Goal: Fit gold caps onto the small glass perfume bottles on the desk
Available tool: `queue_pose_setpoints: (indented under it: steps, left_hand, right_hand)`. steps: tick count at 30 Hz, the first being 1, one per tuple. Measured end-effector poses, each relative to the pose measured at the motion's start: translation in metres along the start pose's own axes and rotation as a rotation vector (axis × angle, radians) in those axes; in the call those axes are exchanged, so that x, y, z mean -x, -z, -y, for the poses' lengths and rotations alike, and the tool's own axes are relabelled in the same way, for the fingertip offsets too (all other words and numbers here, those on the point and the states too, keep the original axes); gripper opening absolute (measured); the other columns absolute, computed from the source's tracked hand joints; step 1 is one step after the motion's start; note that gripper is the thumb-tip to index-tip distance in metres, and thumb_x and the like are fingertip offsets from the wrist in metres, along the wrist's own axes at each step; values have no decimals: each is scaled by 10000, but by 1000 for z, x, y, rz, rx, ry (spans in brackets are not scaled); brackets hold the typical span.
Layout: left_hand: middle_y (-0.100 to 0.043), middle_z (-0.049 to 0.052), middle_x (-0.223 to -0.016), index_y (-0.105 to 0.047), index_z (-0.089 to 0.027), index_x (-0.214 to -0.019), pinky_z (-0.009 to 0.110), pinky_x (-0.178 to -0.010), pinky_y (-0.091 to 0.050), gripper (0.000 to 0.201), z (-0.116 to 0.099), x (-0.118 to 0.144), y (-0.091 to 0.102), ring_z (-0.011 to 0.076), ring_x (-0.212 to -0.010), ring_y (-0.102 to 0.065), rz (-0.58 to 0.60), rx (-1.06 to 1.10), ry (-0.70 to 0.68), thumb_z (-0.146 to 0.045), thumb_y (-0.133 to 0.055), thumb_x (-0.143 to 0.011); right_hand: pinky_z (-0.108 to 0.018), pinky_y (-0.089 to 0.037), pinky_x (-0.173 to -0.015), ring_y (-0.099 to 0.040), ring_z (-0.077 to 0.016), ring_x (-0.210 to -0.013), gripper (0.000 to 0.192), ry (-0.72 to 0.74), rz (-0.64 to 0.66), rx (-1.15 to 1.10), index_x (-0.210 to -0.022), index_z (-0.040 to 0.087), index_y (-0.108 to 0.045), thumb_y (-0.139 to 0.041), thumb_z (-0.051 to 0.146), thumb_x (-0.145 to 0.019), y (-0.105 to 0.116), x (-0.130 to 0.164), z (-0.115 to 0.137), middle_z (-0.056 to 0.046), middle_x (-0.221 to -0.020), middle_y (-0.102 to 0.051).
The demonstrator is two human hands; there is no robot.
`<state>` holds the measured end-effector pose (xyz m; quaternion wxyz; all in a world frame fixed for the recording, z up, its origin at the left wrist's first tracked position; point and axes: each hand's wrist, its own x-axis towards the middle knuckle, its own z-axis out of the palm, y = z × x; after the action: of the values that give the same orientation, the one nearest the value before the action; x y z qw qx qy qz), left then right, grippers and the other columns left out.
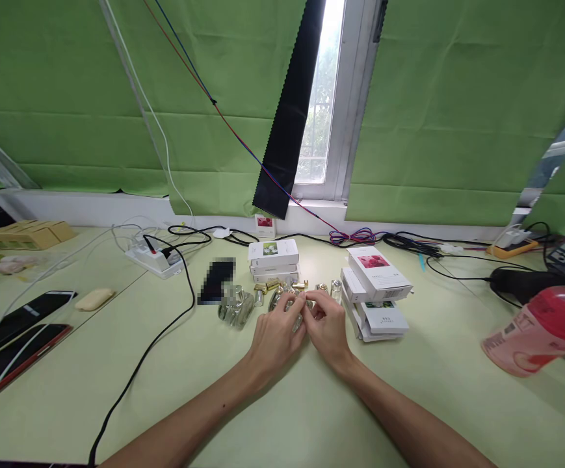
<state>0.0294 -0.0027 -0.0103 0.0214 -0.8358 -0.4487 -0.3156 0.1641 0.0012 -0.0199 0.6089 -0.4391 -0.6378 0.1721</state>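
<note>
From my head camera I look down on a pale green tabletop (287, 416) that runs to a wall hung with green cloth (458, 110). A narrow window (318, 104) shows between the cloth panels, with a strip of black fabric (289, 110) hanging across it.

My left hand (277, 335) and right hand (328, 328) meet at the middle of the tabletop, fingertips pressed together around a small clear glass bottle (296, 311). Both hands pinch it from either side, just in front of a scatter of little glass bottles (236, 309) and gold caps (267, 286).

Behind them stands a stack of white boxes (273, 259). To the right, more white boxes (377, 292) lie fanned out, the top one with a pink picture. A white power strip (155, 258) sits to the left with black cables (140, 364) trailing from it. Two dark phones (13, 338) lie at the far left, and a pink-red cup (540, 331) lies tipped at the right edge.

The bottle in my fingers is mostly covered by them, so I cannot make out whether it has a cap. A dark thing beside the bottles is blurred out (216, 281). The items at the far right edge are cut off and hard to tell apart.
</note>
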Motion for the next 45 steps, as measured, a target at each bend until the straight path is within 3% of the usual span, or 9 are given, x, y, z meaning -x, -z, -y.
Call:
queue_pose_setpoints:
  steps: [8, 16, 33, 45]
  left_hand:
    - [-639, 66, -1160, -566, -243, -1258, 239, -529, -429, 328, 0, -1, 1, 163, -752, -657, 4, 123, -1, -197, -528, -935]
    - [-655, 49, -1165, -550, -283, -1348, 242, -532, -453, 430, 1, 0, 0, 129, -661, -619, -23, 173, -9, -174, -563, -932]
    - [-665, 81, -1196, -507, -278, -1424, 326, -779, -586, 507, 6, -1, -4, 200, -965, -683, 26, 317, -59, -128, -543, -941]
    - [-657, 62, -1124, -523, -260, -1389, 289, -718, -554, 444, 7, 0, -6, 155, -825, -647, 19, 352, -55, -138, -522, -962]
  right_hand:
    - [-251, -403, -511, -508, -115, -541, 125, 4, -46, 22, -842, 183, -701, -586, 197, -890, 0, 2, 0, -28, -807, -689]
    - [-244, -398, -495, -493, -103, -516, 125, 1, -75, 27, -818, 178, -699, -592, 193, -880, 0, 2, 0, -22, -781, -669]
    - [-234, -397, -486, -487, -100, -514, 144, -12, -87, 46, -787, 187, -665, -586, 229, -899, 1, 2, -1, -14, -768, -643]
    - [-236, -377, -475, -475, -104, -533, 153, -22, -62, 30, -787, 189, -642, -568, 228, -915, 1, 2, 0, -10, -768, -612]
